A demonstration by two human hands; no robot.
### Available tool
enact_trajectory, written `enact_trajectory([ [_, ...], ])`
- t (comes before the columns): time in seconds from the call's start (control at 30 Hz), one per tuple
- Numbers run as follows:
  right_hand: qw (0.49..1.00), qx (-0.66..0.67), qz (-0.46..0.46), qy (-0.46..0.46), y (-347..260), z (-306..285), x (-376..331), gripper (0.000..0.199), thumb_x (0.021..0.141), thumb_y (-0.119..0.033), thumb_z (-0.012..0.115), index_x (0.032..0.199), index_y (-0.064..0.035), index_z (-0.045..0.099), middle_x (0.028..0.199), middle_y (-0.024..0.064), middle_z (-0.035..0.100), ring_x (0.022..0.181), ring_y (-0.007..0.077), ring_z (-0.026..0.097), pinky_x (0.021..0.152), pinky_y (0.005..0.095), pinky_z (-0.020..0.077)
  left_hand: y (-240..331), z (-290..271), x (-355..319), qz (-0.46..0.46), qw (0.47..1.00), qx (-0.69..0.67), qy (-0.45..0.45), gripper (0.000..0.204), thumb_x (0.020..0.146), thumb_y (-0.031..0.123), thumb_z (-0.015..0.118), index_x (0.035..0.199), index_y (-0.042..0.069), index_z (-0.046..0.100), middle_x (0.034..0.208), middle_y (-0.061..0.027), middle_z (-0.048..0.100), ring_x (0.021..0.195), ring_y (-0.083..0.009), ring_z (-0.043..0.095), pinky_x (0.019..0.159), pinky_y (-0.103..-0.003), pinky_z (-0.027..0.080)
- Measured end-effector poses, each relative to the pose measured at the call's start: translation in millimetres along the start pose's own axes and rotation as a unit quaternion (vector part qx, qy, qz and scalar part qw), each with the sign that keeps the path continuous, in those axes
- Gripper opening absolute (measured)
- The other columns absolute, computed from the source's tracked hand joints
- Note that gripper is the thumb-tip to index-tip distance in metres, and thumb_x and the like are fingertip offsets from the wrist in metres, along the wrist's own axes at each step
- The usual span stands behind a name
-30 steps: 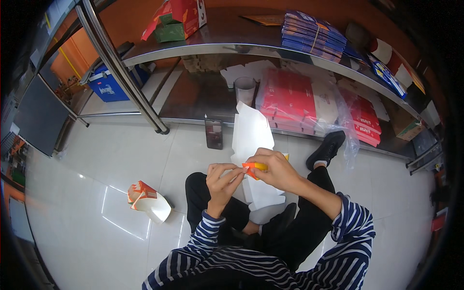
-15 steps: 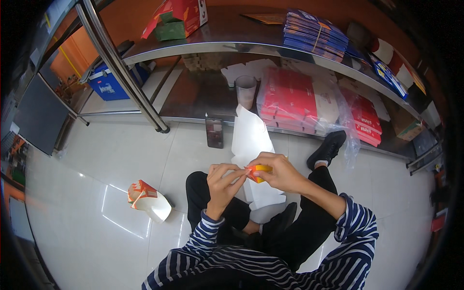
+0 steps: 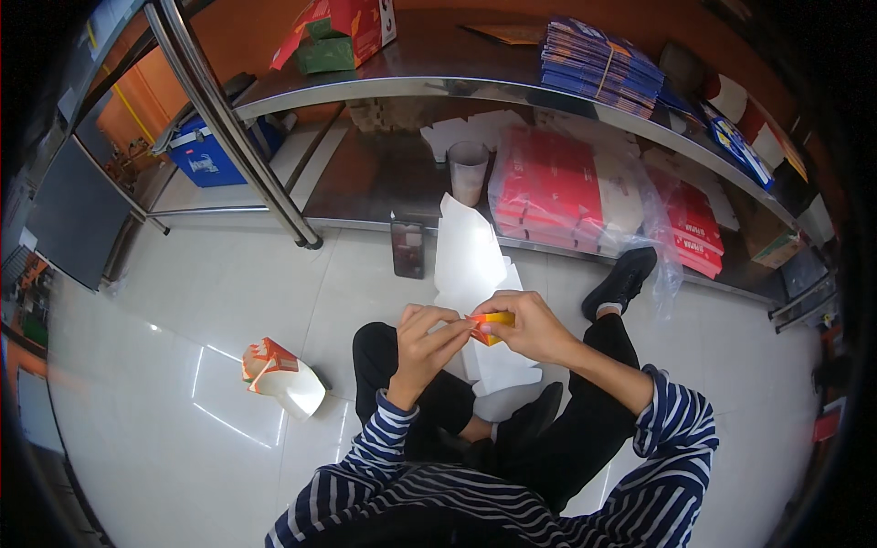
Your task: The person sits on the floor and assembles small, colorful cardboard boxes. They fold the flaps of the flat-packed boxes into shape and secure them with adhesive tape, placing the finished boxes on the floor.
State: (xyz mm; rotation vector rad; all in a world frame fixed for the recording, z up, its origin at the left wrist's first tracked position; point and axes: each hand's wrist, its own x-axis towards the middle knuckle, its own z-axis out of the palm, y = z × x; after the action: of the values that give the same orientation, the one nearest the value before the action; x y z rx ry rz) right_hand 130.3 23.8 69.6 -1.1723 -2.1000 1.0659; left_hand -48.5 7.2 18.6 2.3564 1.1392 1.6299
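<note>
Person's sitting on the tiled floor [image 3: 155, 429] with a little orange-and-yellow carton [image 3: 491, 319] up between both hands, right above a flattened white box [image 3: 469, 251]. Right hand [image 3: 528, 327] is closed around the yellow part, thumb on the near side. Left hand [image 3: 423, 350] has its thumb and fingertips pinched on the orange end, the rest loosely curled. Phone [image 3: 408, 250] stands just past the left hand, near the steel shelf [image 3: 365, 212].

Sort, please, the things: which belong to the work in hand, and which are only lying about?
In the work:
orange-yellow piece (in right hand, left hand touching it)
white card, perhaps

Probably just lying about:
phone
cup
blue box
red stack
</note>
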Motion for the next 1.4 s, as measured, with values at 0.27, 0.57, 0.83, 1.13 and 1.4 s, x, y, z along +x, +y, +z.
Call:
enact_trajectory([
  [0.27, 0.999, 0.024, -0.023, -0.003, -3.4, -1.7, -1.2, 0.016, 0.078, -0.007, 0.06, 0.091, 0.0006, 0.064, 0.088, 0.0159, 0.061, 0.082, 0.0297, 0.058, 0.073, 0.0353, 0.0447, 1.6, -3.6, -2.4, 0.033, 0.999, 0.027, 0.016, 0.017, 0.064, 0.01, 0.072, 0.08, 0.012, 0.069, 0.075, 0.0008, 0.06, 0.067, -0.0148, 0.056, 0.061, -0.028, 0.035],
  [0.57, 0.993, -0.05, -0.101, -0.035, -12.7, -7.9, -3.2, 0.018, 0.078, -0.005, 0.056, 0.093, 0.0002, 0.063, 0.089, 0.0165, 0.06, 0.081, 0.0305, 0.057, 0.074, 0.0361, 0.0441, 7.9, -8.2, 0.0, -0.101, 0.992, -0.074, -0.002, 0.013, 0.063, 0.011, 0.073, 0.076, 0.009, 0.068, 0.077, -0.0004, 0.063, 0.067, -0.0149, 0.057, 0.061, -0.027, 0.037],
  [0.83, 0.999, -0.012, -0.038, 0.008, -11.4, -8.6, -2.6, 0.02, 0.077, -0.001, 0.054, 0.094, 0.0012, 0.063, 0.087, 0.0197, 0.06, 0.08, 0.0328, 0.058, 0.072, 0.0359, 0.0457, -2.0, -5.3, 2.6, -0.057, 0.994, -0.089, -0.009, 0.011, 0.065, 0.007, 0.072, 0.075, 0.006, 0.068, 0.077, -0.0041, 0.063, 0.067, -0.0169, 0.057, 0.063, -0.027, 0.041],
  [1.13, 0.998, 0.016, -0.041, -0.053, -10.8, -7.6, -4.2, 0.021, 0.076, -0.002, 0.057, 0.096, 0.0008, 0.063, 0.088, 0.0173, 0.06, 0.083, 0.031, 0.057, 0.074, 0.0354, 0.0444, -4.6, -9.2, 2.9, -0.093, 0.985, -0.13, -0.059, 0.023, 0.064, 0.007, 0.074, 0.084, 0.004, 0.064, 0.075, -0.0036, 0.061, 0.066, -0.0162, 0.057, 0.062, -0.026, 0.042],
  [1.4, 0.996, -0.019, -0.017, -0.085, -1.1, -7.5, -3.7, 0.019, 0.073, -0.009, 0.061, 0.09, 0.0007, 0.063, 0.088, 0.0142, 0.058, 0.083, 0.0264, 0.056, 0.077, 0.0343, 0.0428, 3.6, -7.9, 9.4, -0.297, 0.916, -0.237, -0.127, 0.058, 0.065, 0.018, 0.076, 0.115, 0.007, 0.05, 0.097, -0.0067, 0.06, 0.072, -0.0167, 0.057, 0.067, -0.025, 0.043],
])
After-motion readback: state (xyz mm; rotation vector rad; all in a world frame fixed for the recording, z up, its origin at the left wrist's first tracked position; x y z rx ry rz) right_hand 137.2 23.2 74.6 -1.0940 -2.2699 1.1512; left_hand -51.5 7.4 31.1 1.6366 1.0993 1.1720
